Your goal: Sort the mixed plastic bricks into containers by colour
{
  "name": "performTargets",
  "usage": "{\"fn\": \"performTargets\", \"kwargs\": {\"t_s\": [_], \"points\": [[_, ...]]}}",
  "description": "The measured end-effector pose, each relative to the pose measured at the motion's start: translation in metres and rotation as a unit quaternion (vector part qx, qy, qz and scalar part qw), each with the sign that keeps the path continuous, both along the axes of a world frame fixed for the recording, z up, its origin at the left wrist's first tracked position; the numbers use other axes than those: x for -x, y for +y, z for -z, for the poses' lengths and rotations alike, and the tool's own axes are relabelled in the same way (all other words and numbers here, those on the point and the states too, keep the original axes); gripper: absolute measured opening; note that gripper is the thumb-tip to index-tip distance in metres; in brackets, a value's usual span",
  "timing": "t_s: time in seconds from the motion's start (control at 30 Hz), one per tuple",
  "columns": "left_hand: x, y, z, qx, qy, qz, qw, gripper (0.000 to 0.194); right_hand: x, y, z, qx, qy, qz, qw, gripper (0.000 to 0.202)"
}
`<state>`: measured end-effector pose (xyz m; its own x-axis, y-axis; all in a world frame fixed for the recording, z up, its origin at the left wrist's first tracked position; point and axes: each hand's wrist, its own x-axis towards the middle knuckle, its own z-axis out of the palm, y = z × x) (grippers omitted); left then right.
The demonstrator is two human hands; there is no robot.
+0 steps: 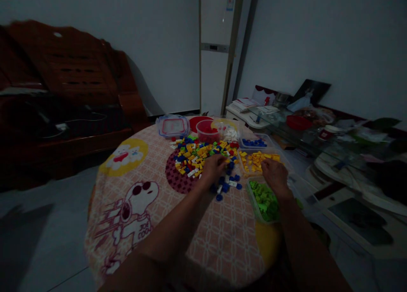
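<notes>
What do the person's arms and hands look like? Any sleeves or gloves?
Both forearms are bare, with no sleeves in view. The left hand and right hand wear no gloves. The dim picture shows no rings, watch or bracelets.

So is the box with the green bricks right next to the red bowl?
No, the green brick box sits near the table's front edge by the right hand, while the red bowl stands far behind the mixed pile.

Both forearms were bare up to the lower edge of the frame, with no sleeve reaching that far. The left hand (213, 167) and the right hand (274, 173) wore no gloves; in the dim light, no ring or watch seemed present.
</notes>
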<state>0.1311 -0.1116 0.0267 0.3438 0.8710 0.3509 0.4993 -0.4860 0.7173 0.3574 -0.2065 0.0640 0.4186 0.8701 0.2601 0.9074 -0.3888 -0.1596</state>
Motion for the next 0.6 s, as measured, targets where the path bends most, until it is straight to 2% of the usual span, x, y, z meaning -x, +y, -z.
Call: {"fn": "performTargets", "kwargs": {"t_s": [0.13, 0.23, 0.3, 0.37, 0.5, 0.6], "points": [[-0.051, -0.009, -0.005, 0.011, -0.063, 0.077, 0.995, 0.031, -0.005, 0.001, 0.004, 0.012, 0.002, -0.009, 1.0, 0.034], [-0.058, -0.008, -0.003, -0.032, -0.069, 0.111, 0.991, 0.046, -0.009, 0.001, 0.008, 0.01, 0.004, -0.015, 1.0, 0.036], [-0.044, -0.002, -0.001, -0.064, -0.039, 0.095, 0.993, 0.045, -0.01, 0.001, 0.01, 0.01, 0.005, -0.02, 1.0, 0.035], [-0.018, 0.009, 0.0, -0.076, 0.001, 0.04, 0.996, 0.036, -0.01, 0.001, 0.011, 0.014, 0.003, -0.022, 1.0, 0.034], [0.034, 0.036, 0.003, -0.084, 0.045, -0.141, 0.985, 0.03, -0.006, 0.001, 0.01, 0.038, -0.005, -0.025, 0.999, 0.035], [0.053, 0.05, 0.009, -0.08, 0.071, -0.182, 0.977, 0.03, -0.004, 0.0, 0.01, 0.046, -0.011, -0.029, 0.998, 0.034]]}}
